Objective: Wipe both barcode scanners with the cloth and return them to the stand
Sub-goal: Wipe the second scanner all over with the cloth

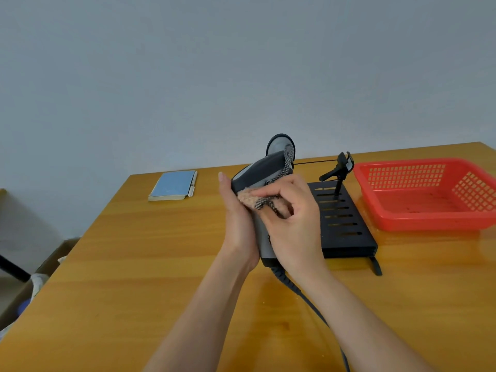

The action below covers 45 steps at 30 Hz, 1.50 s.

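Now at frame centre: corded barcode scanner grasped by left hand above counter; right hand pinching cloth against it. Risk: snagging cable, slipping, hitting stand.

Left hand upright, curled in a grip, right hand pinching — forearms converging
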Tool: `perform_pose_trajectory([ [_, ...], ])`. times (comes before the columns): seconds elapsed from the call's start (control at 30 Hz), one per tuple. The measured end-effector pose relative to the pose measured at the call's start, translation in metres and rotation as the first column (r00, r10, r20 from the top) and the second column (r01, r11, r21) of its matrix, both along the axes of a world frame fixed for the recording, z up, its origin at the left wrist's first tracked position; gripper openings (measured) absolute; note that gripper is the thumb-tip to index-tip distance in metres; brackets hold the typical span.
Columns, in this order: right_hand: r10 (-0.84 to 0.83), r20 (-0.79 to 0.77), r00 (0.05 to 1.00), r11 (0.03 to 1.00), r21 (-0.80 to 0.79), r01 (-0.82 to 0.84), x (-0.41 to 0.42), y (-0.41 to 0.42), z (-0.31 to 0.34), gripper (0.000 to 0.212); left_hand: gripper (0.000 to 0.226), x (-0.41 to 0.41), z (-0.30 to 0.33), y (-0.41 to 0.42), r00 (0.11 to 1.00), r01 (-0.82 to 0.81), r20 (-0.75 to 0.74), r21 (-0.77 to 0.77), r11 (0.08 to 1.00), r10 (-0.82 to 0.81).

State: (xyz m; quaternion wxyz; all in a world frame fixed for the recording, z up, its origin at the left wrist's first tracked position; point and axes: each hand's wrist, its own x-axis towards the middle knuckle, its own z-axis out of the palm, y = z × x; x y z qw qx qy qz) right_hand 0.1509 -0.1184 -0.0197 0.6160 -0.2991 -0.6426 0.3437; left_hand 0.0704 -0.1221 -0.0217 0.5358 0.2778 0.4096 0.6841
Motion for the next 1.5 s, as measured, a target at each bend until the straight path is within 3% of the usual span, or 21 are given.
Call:
perform_pose_trajectory([
  [0.23,0.003,-0.001,1.0,0.992,-0.123,-0.003,0.005,0.008,0.009,0.026,0.075,-0.001,0.004,0.001,1.0,-0.019,-0.014,-0.033,0.999,0.018],
  [0.4,-0.024,-0.117,0.993,0.968,-0.252,-0.007,0.002,0.013,0.0,0.009,0.074,-0.004,0.006,0.003,1.0,-0.019,-0.023,-0.052,0.998,0.018],
  [0.67,-0.027,0.014,1.0,0.99,-0.138,0.029,-0.003,-0.002,0.006,0.02,0.074,0.006,-0.002,0.002,0.999,0.03,0.019,-0.026,0.999,-0.029],
  [0.77,-0.033,-0.043,0.999,0.987,-0.156,0.026,0.0,0.002,0.006,0.022,0.072,0.004,0.001,0.002,1.0,0.022,-0.01,-0.017,1.0,-0.022],
  [1.07,0.003,-0.365,0.931,0.896,-0.412,-0.164,0.001,0.007,0.006,0.008,0.068,0.001,0.001,-0.003,0.999,-0.031,-0.045,-0.074,0.997,0.027],
  [1.2,0.007,-0.262,0.965,0.944,-0.316,-0.093,0.0,0.002,0.005,0.008,0.072,0.0,0.002,-0.004,1.0,-0.02,-0.018,-0.071,0.997,0.019],
  [1.37,-0.021,-0.092,0.996,0.993,-0.115,0.011,-0.001,-0.002,0.009,0.025,0.069,0.0,0.003,-0.005,1.0,-0.025,-0.007,-0.049,0.998,0.025],
  [1.5,-0.03,-0.228,0.973,0.971,-0.239,-0.026,0.001,0.003,0.011,0.01,0.069,-0.001,0.006,-0.006,0.999,-0.028,-0.022,-0.055,0.998,0.027],
])
